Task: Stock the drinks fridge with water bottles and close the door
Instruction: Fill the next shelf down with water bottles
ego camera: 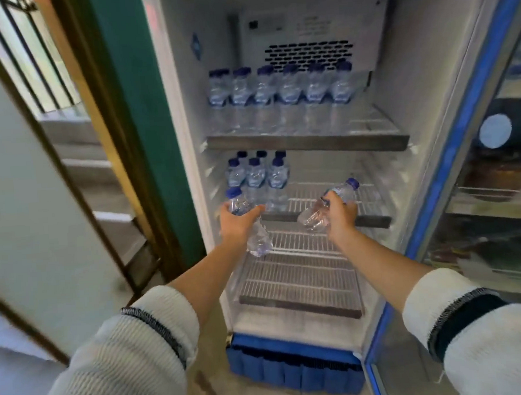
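The drinks fridge (188, 159) stands open in front of me, its glass door (451, 169) swung out to the right. My left hand (238, 221) grips a clear water bottle (257, 239) with a blue cap, held at the left front of the middle shelf (372, 220). My right hand (341, 212) holds a second water bottle (342, 190), tilted with its cap up and to the right, over the same shelf. Several bottles (256, 175) stand at the back left of that shelf. A full row of bottles (280, 86) lines the top shelf (308, 145).
The lower wire shelf (300, 289) holds nothing. A blue base panel (292, 367) runs along the fridge bottom. Through the glass door a neighbouring display case with food (493, 179) shows. A green pillar (134, 113) and steps (101, 187) lie to the left.
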{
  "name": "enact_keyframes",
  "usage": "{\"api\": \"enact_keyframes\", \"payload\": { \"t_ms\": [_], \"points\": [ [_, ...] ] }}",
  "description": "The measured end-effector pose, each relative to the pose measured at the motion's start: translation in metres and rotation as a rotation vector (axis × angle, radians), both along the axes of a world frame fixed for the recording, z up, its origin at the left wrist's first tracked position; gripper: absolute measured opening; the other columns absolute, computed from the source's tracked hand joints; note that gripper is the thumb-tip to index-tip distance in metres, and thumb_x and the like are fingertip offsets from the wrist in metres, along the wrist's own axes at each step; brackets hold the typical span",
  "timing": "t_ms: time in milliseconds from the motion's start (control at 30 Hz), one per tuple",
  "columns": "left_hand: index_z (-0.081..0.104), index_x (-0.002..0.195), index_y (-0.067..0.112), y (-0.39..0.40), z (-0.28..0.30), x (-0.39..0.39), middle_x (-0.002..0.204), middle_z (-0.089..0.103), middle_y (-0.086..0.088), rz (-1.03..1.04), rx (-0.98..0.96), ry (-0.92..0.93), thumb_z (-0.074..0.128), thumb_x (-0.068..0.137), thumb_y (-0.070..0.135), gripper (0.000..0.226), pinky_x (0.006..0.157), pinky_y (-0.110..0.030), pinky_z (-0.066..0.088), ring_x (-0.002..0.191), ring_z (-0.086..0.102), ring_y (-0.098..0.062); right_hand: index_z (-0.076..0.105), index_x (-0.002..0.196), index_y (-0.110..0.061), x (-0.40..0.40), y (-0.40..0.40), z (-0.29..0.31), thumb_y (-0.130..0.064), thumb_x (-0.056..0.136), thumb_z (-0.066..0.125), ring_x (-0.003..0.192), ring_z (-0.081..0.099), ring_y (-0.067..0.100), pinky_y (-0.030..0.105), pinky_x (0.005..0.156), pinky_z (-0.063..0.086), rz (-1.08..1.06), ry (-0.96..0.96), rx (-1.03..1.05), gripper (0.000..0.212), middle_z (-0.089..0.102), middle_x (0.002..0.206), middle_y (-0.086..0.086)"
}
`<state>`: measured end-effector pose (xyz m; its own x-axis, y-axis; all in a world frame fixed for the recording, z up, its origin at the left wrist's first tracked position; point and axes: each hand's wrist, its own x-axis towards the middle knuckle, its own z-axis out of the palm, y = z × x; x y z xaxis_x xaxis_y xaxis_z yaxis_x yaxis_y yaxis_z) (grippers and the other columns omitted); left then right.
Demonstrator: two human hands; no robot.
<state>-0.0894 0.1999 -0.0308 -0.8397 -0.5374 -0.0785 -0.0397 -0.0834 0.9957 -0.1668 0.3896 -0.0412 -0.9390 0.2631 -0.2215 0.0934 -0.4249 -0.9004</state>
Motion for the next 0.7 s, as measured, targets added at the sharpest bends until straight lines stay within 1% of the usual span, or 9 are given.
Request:
{"api": "enact_keyframes", "payload": {
  "t_ms": [33, 133, 233, 300, 400, 467, 533, 633, 700],
  "points": [
    [0.033, 0.141, 0.013, 0.004, 0.004, -0.014, 0.122, 0.053, -0.004, -0.013, -0.011, -0.004, 0.087, 0.069, 0.022, 0.090, 0.094, -0.039, 0.050, 0.102, 0.057, -0.023, 0.043, 0.127, 0.000, -0.015, 0.001, -0.002, -0.009, 0.083, 0.064, 0.061, 0.058, 0.018, 0.024, 0.047, 0.049, 0.027, 0.010, 0.031, 0.049, 0.059, 0.083, 0.008],
    [0.031, 0.142, 0.013, 0.015, 0.009, -0.063, 0.131, 0.048, -0.005, -0.055, -0.055, 0.007, 0.088, 0.066, 0.017, 0.094, 0.103, -0.039, 0.043, 0.113, 0.052, -0.022, 0.031, 0.136, -0.012, -0.061, 0.000, -0.005, -0.014, 0.085, 0.066, 0.085, 0.063, 0.025, 0.042, 0.077, 0.057, 0.128, 0.039, 0.135, 0.062, 0.060, 0.109, 0.013],
    [0.033, 0.141, 0.012, 0.016, 0.007, -0.100, 0.139, 0.044, -0.006, -0.032, -0.100, 0.009, 0.089, 0.064, 0.015, 0.096, 0.109, -0.040, 0.038, 0.121, 0.048, -0.023, 0.034, 0.127, -0.017, -0.094, -0.004, -0.004, -0.012, 0.084, 0.068, 0.082, 0.061, 0.018, 0.034, 0.068, 0.054, 0.192, 0.086, 0.305, 0.056, 0.057, 0.108, 0.009],
    [0.034, 0.141, 0.012, 0.015, 0.006, -0.115, 0.141, 0.044, -0.007, -0.012, -0.127, 0.019, 0.089, 0.064, 0.015, 0.094, 0.110, -0.042, 0.037, 0.125, 0.046, -0.025, 0.031, 0.131, -0.020, -0.111, -0.009, -0.005, -0.010, 0.082, 0.070, 0.085, 0.061, 0.020, 0.032, 0.071, 0.051, 0.219, 0.142, 0.401, 0.064, 0.057, 0.107, 0.008],
    [0.037, 0.138, 0.014, 0.008, -0.003, -0.129, 0.127, 0.045, 0.001, -0.009, -0.196, 0.018, 0.086, 0.069, 0.015, 0.084, 0.111, -0.040, 0.034, 0.121, 0.045, -0.020, 0.027, 0.140, -0.017, -0.129, -0.019, -0.010, -0.006, 0.082, 0.071, 0.092, 0.061, 0.024, 0.028, 0.074, 0.047, 0.233, 0.212, 0.559, 0.073, 0.056, 0.107, 0.005],
    [0.042, 0.129, 0.017, 0.001, -0.010, -0.138, 0.123, 0.052, -0.001, 0.023, -0.235, 0.043, 0.086, 0.069, 0.016, 0.075, 0.108, -0.042, 0.039, 0.118, 0.051, -0.024, 0.028, 0.140, -0.014, -0.141, -0.028, -0.015, -0.005, 0.081, 0.073, 0.096, 0.060, 0.023, 0.026, 0.076, 0.046, 0.233, 0.270, 0.652, 0.075, 0.057, 0.110, 0.006],
    [0.043, 0.126, 0.017, -0.002, -0.013, -0.142, 0.119, 0.054, -0.002, 0.052, -0.244, 0.051, 0.084, 0.071, 0.014, 0.068, 0.104, -0.038, 0.041, 0.114, 0.052, -0.023, 0.026, 0.142, -0.016, -0.148, -0.037, -0.020, -0.006, 0.079, 0.075, 0.098, 0.058, 0.018, 0.024, 0.078, 0.045, 0.242, 0.309, 0.703, 0.080, 0.057, 0.118, 0.007],
    [0.044, 0.118, 0.018, -0.001, -0.019, -0.146, 0.112, 0.056, 0.002, 0.079, -0.273, 0.101, 0.082, 0.074, 0.012, 0.059, 0.098, -0.031, 0.045, 0.105, 0.055, -0.016, 0.027, 0.142, -0.017, -0.158, -0.051, -0.028, -0.006, 0.076, 0.078, 0.109, 0.055, 0.018, 0.029, 0.093, 0.047, 0.244, 0.357, 0.728, 0.084, 0.053, 0.129, 0.007],
    [0.047, 0.119, 0.018, 0.000, -0.025, -0.147, 0.114, 0.060, 0.001, 0.106, -0.305, 0.155, 0.084, 0.071, 0.015, 0.061, 0.099, -0.037, 0.048, 0.105, 0.058, -0.018, 0.032, 0.138, -0.017, -0.164, -0.056, -0.030, -0.007, 0.074, 0.080, 0.112, 0.057, 0.022, 0.035, 0.097, 0.048, 0.240, 0.388, 0.733, 0.081, 0.055, 0.130, 0.009]
  ]
}}
